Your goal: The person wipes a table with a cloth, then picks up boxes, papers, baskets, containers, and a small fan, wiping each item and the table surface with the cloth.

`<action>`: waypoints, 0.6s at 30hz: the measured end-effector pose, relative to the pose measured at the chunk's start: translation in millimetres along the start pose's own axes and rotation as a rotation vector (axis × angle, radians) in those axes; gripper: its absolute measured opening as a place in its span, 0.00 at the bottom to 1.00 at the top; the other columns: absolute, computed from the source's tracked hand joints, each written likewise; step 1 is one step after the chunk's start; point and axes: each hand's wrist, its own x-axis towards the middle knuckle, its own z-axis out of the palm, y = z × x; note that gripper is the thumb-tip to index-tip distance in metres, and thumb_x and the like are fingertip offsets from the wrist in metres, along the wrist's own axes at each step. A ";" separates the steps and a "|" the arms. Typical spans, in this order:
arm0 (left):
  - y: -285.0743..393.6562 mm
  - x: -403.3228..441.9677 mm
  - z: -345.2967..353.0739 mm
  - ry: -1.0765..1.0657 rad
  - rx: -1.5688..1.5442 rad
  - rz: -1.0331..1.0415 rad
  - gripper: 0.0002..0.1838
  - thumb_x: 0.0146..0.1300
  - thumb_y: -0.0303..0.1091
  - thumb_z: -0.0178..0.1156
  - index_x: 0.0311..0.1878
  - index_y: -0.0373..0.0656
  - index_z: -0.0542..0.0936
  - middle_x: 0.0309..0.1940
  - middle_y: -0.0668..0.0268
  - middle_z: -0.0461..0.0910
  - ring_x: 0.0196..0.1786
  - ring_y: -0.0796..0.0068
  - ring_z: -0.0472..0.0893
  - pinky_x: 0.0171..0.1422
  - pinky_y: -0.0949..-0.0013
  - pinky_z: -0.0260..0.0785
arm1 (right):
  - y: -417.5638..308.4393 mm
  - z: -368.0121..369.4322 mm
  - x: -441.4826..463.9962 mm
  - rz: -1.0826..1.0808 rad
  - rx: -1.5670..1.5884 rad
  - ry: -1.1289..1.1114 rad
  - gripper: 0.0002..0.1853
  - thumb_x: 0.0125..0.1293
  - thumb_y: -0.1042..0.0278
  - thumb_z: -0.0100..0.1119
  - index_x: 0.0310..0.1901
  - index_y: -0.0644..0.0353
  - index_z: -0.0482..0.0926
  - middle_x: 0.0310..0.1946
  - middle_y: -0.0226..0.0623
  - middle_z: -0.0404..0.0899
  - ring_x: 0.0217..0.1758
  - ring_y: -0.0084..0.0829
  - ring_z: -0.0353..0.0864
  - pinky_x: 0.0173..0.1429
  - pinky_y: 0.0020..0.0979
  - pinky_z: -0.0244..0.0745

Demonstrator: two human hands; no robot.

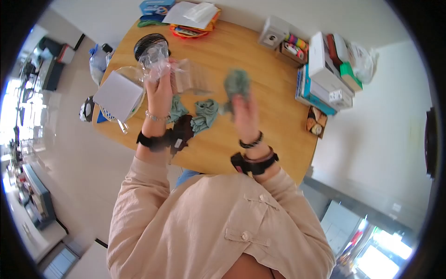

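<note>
Crumpled clear plastic (154,56) is in my left hand (160,88), whose fingers are closed on it near a black wire basket (147,41). A clear, blurred plastic piece (191,79) extends to the right of that hand. My right hand (245,109) holds a bunched green cloth (237,83) above the table, smeared by motion. Between my hands, two more green cloths (204,115) (177,109) lie crumpled on the wooden table (274,111). A dark brown cloth (182,132) with a small white label lies just below them.
At the left edge, a white sheet (119,95) covers a round basket (134,72). Papers (188,16) top a colourful stack at the back. Boxes (323,60) and a small brown box (291,52) stand along the right, with a food-patterned box (316,122) nearer me.
</note>
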 end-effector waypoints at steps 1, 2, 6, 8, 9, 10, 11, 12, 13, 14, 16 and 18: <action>3.6 -11.1 12.7 -0.041 -0.095 0.073 0.07 0.64 0.27 0.46 0.33 0.38 0.74 0.32 0.66 0.76 0.33 0.81 0.74 0.34 0.77 0.66 | -15.6 17.8 -0.9 -0.192 -0.150 -0.071 0.21 0.58 0.74 0.48 0.55 0.62 0.65 0.55 0.43 0.66 0.56 0.40 0.67 0.57 0.34 0.63; 16.4 -26.7 29.4 -0.106 -0.189 0.036 0.08 0.65 0.28 0.45 0.31 0.37 0.72 0.38 0.61 0.75 0.38 0.77 0.74 0.41 0.76 0.67 | -28.3 26.1 -1.7 -0.383 -0.306 -0.143 0.22 0.57 0.75 0.49 0.55 0.61 0.65 0.58 0.47 0.63 0.60 0.44 0.63 0.61 0.36 0.59; 49.9 -54.8 48.8 -0.183 -0.419 0.009 0.12 0.66 0.31 0.41 0.28 0.36 0.69 0.41 0.55 0.73 0.47 0.67 0.71 0.54 0.66 0.62 | -29.2 -13.9 -15.7 -0.529 -0.577 -0.118 0.23 0.58 0.72 0.49 0.57 0.62 0.62 0.60 0.50 0.57 0.63 0.49 0.58 0.64 0.39 0.53; 64.4 -63.8 52.9 -0.214 -0.395 0.051 0.12 0.66 0.31 0.41 0.28 0.36 0.68 0.41 0.55 0.73 0.48 0.66 0.71 0.55 0.65 0.61 | 27.4 -53.2 -21.3 -0.259 -0.244 -0.028 0.24 0.58 0.71 0.49 0.57 0.63 0.62 0.59 0.51 0.58 0.61 0.49 0.59 0.64 0.38 0.54; 67.9 -64.8 55.2 -0.223 -0.381 0.113 0.13 0.66 0.31 0.41 0.28 0.36 0.68 0.42 0.54 0.73 0.48 0.64 0.70 0.56 0.63 0.60 | 32.6 -62.7 -21.3 -0.012 0.091 0.033 0.24 0.58 0.70 0.49 0.57 0.65 0.62 0.59 0.52 0.58 0.60 0.49 0.60 0.63 0.37 0.55; 69.2 -64.1 56.8 -0.283 -0.381 0.133 0.13 0.66 0.32 0.41 0.28 0.36 0.68 0.42 0.54 0.73 0.48 0.65 0.70 0.56 0.64 0.60 | 38.5 -65.9 -28.4 -0.022 0.097 0.051 0.24 0.58 0.70 0.49 0.57 0.65 0.62 0.59 0.52 0.58 0.60 0.49 0.60 0.63 0.37 0.55; 70.8 -61.2 60.6 -0.305 -0.379 0.141 0.13 0.66 0.32 0.41 0.28 0.36 0.68 0.42 0.54 0.73 0.48 0.65 0.70 0.56 0.64 0.60 | 32.6 -60.7 -33.5 -0.051 0.112 0.142 0.23 0.59 0.69 0.47 0.56 0.66 0.62 0.57 0.51 0.60 0.58 0.47 0.62 0.61 0.36 0.58; 72.4 -58.5 64.5 -0.396 -0.310 0.172 0.13 0.66 0.32 0.41 0.28 0.37 0.68 0.41 0.55 0.73 0.48 0.65 0.70 0.55 0.65 0.60 | 18.9 -54.2 -36.3 -0.073 0.129 0.231 0.22 0.61 0.67 0.46 0.56 0.67 0.62 0.55 0.50 0.63 0.56 0.44 0.65 0.60 0.35 0.60; 74.5 -61.6 65.8 -0.487 -0.230 0.184 0.12 0.66 0.32 0.42 0.28 0.37 0.68 0.40 0.55 0.73 0.48 0.65 0.70 0.55 0.65 0.60 | 4.7 -48.0 -44.3 -0.064 0.144 0.253 0.22 0.61 0.67 0.46 0.56 0.67 0.62 0.55 0.50 0.63 0.56 0.44 0.65 0.60 0.35 0.60; 75.3 -68.7 69.9 -0.512 -0.216 0.172 0.12 0.66 0.32 0.42 0.28 0.37 0.68 0.40 0.55 0.73 0.48 0.65 0.70 0.55 0.65 0.60 | -26.3 -40.4 -48.3 -0.294 -0.171 0.214 0.20 0.63 0.66 0.43 0.55 0.67 0.62 0.54 0.47 0.65 0.54 0.39 0.67 0.58 0.33 0.62; 74.1 -80.9 80.1 -0.498 -0.001 0.010 0.11 0.65 0.32 0.43 0.28 0.37 0.68 0.40 0.55 0.73 0.47 0.65 0.70 0.54 0.65 0.61 | -66.9 -42.0 -48.5 -0.513 -0.491 0.189 0.19 0.66 0.64 0.40 0.55 0.67 0.63 0.53 0.44 0.66 0.52 0.35 0.69 0.56 0.32 0.64; 71.2 -84.2 81.5 -0.514 -0.013 -0.075 0.11 0.65 0.31 0.42 0.29 0.37 0.68 0.38 0.56 0.73 0.46 0.65 0.71 0.53 0.64 0.62 | -85.2 -56.2 -42.1 -0.463 -0.448 -0.047 0.19 0.68 0.61 0.37 0.53 0.66 0.65 0.49 0.38 0.70 0.47 0.27 0.70 0.52 0.30 0.66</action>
